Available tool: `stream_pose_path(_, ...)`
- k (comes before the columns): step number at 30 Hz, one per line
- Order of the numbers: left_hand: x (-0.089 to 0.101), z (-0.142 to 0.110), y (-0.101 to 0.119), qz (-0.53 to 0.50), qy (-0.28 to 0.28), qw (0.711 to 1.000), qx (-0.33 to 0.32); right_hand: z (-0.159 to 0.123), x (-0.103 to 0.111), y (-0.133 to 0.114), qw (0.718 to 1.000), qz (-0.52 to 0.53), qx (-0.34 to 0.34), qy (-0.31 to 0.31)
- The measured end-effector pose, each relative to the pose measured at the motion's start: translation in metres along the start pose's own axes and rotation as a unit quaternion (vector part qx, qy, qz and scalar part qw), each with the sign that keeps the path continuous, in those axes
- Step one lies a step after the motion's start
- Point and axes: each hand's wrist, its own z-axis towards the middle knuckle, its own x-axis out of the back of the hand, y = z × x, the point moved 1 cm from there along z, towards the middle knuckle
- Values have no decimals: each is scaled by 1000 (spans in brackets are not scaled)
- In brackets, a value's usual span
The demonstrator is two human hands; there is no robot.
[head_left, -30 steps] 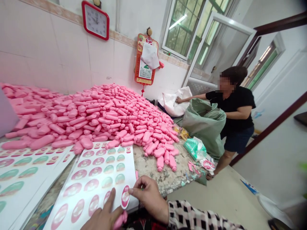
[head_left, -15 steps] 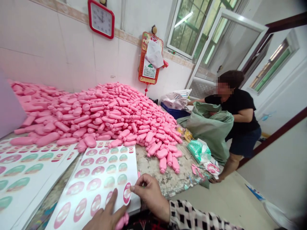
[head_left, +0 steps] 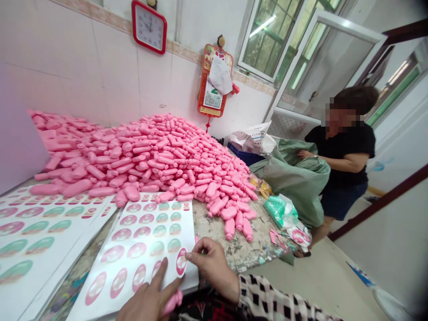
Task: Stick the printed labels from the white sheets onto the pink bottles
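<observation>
On a white sheet of oval stickers [head_left: 152,254], my left hand [head_left: 149,292] lies with its index finger and thumb stretched over the paper. A small pink bottle [head_left: 173,302] sticks out from under that hand, apparently held in the palm; the curled fingers are hidden. My right hand [head_left: 214,265] pinches the edge of a pink-and-white oval sticker [head_left: 181,262] between thumb and forefinger at the sheet's right side. The left thumb tip lies just below this sticker. Whether the sticker is fully off the backing, I cannot tell.
A big heap of pink bottles [head_left: 160,156] covers the back of the worktable [head_left: 214,249]. More sticker sheets [head_left: 36,249] lie at left. At right a person [head_left: 347,147] handles a large green sack [head_left: 294,178], near a green plastic packet [head_left: 279,210].
The view has shifted slightly left. The other person has straightened up, with a hand now on the sack's opening. My hands keep nearly the same pose over the sheet.
</observation>
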Motion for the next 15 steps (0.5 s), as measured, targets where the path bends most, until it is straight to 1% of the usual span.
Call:
stream_pose_path(2,0,-2,-3,-37,10,999,-5,2,2,-3,1000,0,3,-6)
stream_pose_path(4,3,-6,-6,-127,32,991,-9,5,5,-7,1000,0,5,-9)
stream_pose_path(5,6,-8,-7,-192,49,980,-2,6,6,-10,1000,-1,8,-9)
stream_pose_path(6,9,-10,-7,-265,67,962,15,8,6,-13,1000,-5,10,-8)
stream_pose_path(7,13,-12,-6,-341,82,936,40,9,6,-16,1000,-9,14,-13)
stream_pose_path(8,17,-13,-5,-415,94,902,69,12,6,-19,1000,-9,18,-22)
stream_pose_path(10,25,-12,-1,-558,101,818,100,17,4,-25,999,-11,17,-37)
stream_pose_path(13,31,-2,5,-735,93,666,89,24,-1,-32,998,-6,26,-58)
stream_pose_path(14,32,2,6,-774,89,621,88,27,-3,-34,997,-6,33,-64)
stream_pose_path(15,32,7,7,-802,85,584,91,30,-5,-35,997,-6,41,-69)
